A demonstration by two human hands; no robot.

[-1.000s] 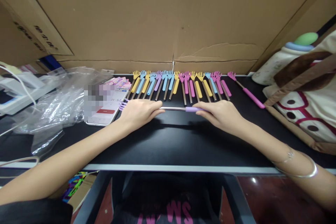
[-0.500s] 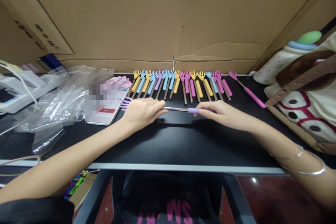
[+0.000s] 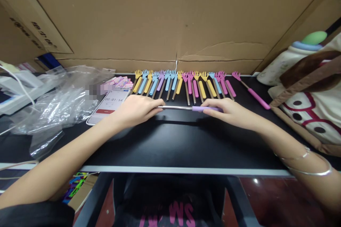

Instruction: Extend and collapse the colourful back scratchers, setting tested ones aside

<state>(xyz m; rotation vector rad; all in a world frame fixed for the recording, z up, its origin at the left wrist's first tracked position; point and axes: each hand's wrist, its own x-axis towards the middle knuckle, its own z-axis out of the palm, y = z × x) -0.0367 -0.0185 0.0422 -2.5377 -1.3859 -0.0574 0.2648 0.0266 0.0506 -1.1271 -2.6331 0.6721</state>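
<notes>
Between my hands a purple back scratcher [image 3: 178, 108] is held level above the black tabletop. My left hand [image 3: 141, 109] is closed around its left end, on the metal rod; the claw is hidden behind that hand. My right hand [image 3: 226, 110] pinches the purple sleeve [image 3: 198, 109] of the handle, thumb and fingers together. Behind them lies a row of back scratchers in several colours, such as a yellow one [image 3: 204, 90] and a blue one [image 3: 167, 83]. A pink back scratcher [image 3: 255, 95] with its rod drawn out lies apart at the right end of the row.
A phone [image 3: 106, 108] showing a timer lies left of my left hand. Crumpled clear plastic bags [image 3: 61, 99] and pink packets [image 3: 119, 82] are beside it. At the right stand a bottle [image 3: 285, 62] and a fabric bag [image 3: 317, 113]. A cardboard wall [image 3: 160, 17] closes off the back.
My left hand has moved slightly left, and the claw is now out of sight behind it. More of the purple handle shows at my right hand, whose grip sits farther along it.
</notes>
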